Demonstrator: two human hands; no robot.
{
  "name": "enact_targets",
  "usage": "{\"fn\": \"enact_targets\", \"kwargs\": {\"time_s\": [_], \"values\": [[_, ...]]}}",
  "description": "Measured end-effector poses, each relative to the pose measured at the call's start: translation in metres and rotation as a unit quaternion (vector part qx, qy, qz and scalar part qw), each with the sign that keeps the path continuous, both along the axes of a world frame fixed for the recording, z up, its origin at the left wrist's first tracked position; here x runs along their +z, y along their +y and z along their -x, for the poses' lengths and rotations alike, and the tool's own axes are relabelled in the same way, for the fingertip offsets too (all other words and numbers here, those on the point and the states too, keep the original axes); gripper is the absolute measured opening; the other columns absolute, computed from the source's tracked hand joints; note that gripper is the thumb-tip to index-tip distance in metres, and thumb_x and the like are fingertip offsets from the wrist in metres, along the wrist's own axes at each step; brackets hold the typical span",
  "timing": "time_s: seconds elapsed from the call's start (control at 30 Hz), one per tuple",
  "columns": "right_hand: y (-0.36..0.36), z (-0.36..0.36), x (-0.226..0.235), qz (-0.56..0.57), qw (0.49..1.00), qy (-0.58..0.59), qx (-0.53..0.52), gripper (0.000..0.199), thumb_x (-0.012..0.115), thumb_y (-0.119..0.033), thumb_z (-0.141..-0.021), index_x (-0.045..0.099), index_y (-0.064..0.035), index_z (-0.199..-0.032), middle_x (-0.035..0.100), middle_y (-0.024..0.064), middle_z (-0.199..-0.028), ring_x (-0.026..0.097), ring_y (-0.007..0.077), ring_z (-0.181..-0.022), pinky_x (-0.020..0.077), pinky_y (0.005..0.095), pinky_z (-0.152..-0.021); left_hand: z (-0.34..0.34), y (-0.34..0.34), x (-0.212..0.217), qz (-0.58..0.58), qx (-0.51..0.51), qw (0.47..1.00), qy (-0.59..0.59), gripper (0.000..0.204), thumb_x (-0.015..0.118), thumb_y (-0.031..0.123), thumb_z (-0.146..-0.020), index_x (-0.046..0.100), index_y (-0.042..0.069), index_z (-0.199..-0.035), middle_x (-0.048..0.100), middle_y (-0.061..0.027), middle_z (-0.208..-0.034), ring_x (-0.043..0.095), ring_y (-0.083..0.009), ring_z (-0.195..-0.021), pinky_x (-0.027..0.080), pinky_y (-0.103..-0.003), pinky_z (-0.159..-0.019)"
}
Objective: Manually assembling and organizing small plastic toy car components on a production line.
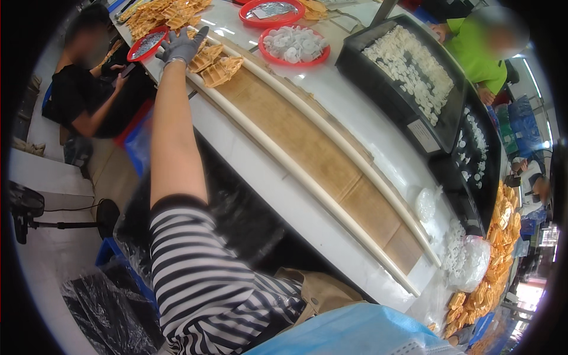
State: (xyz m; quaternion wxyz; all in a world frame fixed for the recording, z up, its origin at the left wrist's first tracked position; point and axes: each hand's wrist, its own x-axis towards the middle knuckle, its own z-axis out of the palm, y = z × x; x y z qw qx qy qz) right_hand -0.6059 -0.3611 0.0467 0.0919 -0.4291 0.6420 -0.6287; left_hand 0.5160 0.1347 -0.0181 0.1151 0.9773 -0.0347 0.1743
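My left hand (184, 47), in a grey glove, stretches far out to the upper left. Its fingers are spread over the near side of a heap of orange-yellow moulded plastic parts (157, 19). Right beside it, a few of the same parts (220, 70) lie at the far end of a long brown board (331, 171). Two cream-coloured rails (278, 163) run along the board's sides. What lies under my palm is hidden. My right hand does not show.
Red trays hold white plastic pieces (294, 45) and silvery pieces (271, 12). Black bins (378, 77) with white parts stand to the right. More orange parts (491, 254) are piled at lower right, beside clear bags (470, 263). Co-workers sit left (80, 89) and right (473, 44).
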Motion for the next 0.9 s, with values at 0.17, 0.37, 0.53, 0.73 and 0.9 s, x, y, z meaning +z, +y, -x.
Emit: {"fn": "enact_targets", "kwargs": {"time_s": [0.17, 0.37, 0.53, 0.73, 0.9], "values": [[0.08, -0.164, 0.049, -0.074, 0.974, 0.112, 0.185, 0.014, 0.058, -0.014, -0.086, 0.061, -0.0016, -0.081, 0.053, 0.0018, -0.072, 0.048, 0.0115, -0.063, 0.0365, 0.0242, -0.056, -0.019, 0.008, -0.001, -0.034, -0.041, 0.999, -0.003, 0.089, 0.034, 0.082, -0.074, 0.035, 0.024, -0.141, 0.029, -0.0117, -0.148, 0.025, -0.039, -0.135, 0.019, -0.055, -0.108], [0.007, -0.12, 0.03, -0.054, 0.983, 0.014, 0.176, 0.029, 0.059, -0.02, -0.09, 0.062, 0.0027, -0.109, 0.059, 0.0046, -0.092, 0.052, 0.014, -0.078, 0.0425, 0.0246, -0.068, -0.017, -0.008, -0.005, -0.064, -0.075, 0.99, 0.103, 0.092, 0.035, 0.087, -0.069, 0.041, 0.028, -0.139, 0.029, -0.0129, -0.147, 0.017, -0.0438, -0.137, 0.014, -0.058, -0.109], [0.037, -0.236, 0.033, -0.047, 0.97, -0.05, 0.233, 0.034, 0.058, -0.017, -0.091, 0.056, 0.0001, -0.12, 0.058, 0.0059, -0.107, 0.054, 0.0144, -0.091, 0.046, 0.0241, -0.079, 0.033, -0.021, 0.004, -0.056, -0.078, 0.99, 0.107, 0.087, 0.036, 0.084, -0.071, 0.045, 0.026, -0.136, 0.031, -0.0134, -0.147, 0.017, -0.0464, -0.136, 0.015, -0.061, -0.108], [0.073, -0.286, 0.022, -0.077, 0.923, -0.053, 0.373, 0.035, 0.056, -0.015, -0.092, 0.052, 0.0009, -0.124, 0.057, 0.0066, -0.107, 0.054, 0.0136, -0.09, 0.0463, 0.0254, -0.08, 0.123, -0.067, 0.016, -0.045, -0.096, 0.985, 0.136, 0.084, 0.037, 0.081, -0.075, 0.047, 0.023, -0.135, 0.032, -0.0138, -0.145, 0.019, -0.0497, -0.133, 0.014, -0.064, -0.105], [0.115, -0.35, 0.013, -0.123, 0.858, -0.076, 0.492, 0.028, 0.054, -0.01, -0.091, 0.054, 0.0009, -0.117, 0.059, 0.0071, -0.102, 0.055, 0.0121, -0.084, 0.0476, 0.0239, -0.071, 0.203, -0.084, 0.024, -0.063, -0.096, 0.988, 0.102, 0.08, 0.036, 0.078, -0.078, 0.049, 0.021, -0.133, 0.033, -0.0158, -0.144, 0.021, -0.05, -0.132, 0.013, -0.064, -0.105]]}}
